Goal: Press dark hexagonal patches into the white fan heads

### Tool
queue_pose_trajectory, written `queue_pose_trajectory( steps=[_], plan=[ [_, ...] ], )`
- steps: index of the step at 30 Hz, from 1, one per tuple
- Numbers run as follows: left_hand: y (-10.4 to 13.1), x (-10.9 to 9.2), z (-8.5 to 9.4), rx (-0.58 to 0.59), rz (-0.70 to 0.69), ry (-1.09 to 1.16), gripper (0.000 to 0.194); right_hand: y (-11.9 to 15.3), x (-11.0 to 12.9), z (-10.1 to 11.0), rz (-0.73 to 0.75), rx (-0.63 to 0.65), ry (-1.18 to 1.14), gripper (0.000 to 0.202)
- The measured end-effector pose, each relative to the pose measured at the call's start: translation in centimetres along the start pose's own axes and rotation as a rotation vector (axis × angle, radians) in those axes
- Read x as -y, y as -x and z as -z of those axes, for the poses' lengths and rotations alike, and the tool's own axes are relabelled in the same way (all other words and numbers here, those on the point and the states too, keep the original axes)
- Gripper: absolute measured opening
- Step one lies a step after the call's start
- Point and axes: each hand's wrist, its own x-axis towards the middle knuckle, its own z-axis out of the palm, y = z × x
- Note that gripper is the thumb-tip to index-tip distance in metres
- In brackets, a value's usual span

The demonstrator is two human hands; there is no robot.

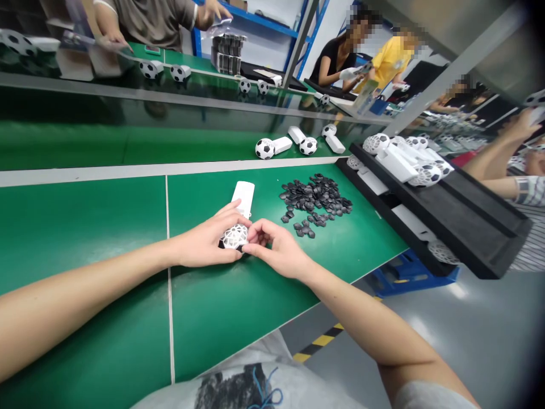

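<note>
A white device (244,196) with a flat rectangular body and a round latticed soccer-ball end (235,236) lies on the green table in front of me. My left hand (213,236) is wrapped round the ball end from the left, thumb along its near side. On the right side of the ball, my right hand (272,244) has thumb and fingertips pinched together; what they hold, if anything, is hidden. Dark patches show at the ball's lower edge. Just right of my hands spreads a pile of small black pieces (315,196).
Black trays (477,221) with white ball devices stand at the table's right edge. Several black-and-white ball devices (308,146) lie beyond the white ledge (106,171). A co-worker (149,23) sits opposite; another person's arm (498,153) reaches in at right. A blue crate (413,275) sits below.
</note>
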Motion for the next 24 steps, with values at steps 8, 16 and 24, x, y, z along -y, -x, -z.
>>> queue_pose_trajectory(
  steps=[8, 16, 24],
  plan=[
    [-0.1, 0.0, 0.0, -0.026, -0.043, -0.038, 0.034, -0.4, -0.6, 0.4, -0.025, 0.016, -0.009, 0.018],
    [-0.6, -0.1, 0.5, 0.059, -0.067, -0.091, 0.03, -0.3, -3.2, 6.8, -0.011, -0.189, 1.0, 0.011],
    [0.8, -0.4, 1.7, -0.042, 0.213, -0.099, 0.05, -0.3, -3.3, 5.8, 0.029, -0.051, 1.379, 0.026]
  ],
)
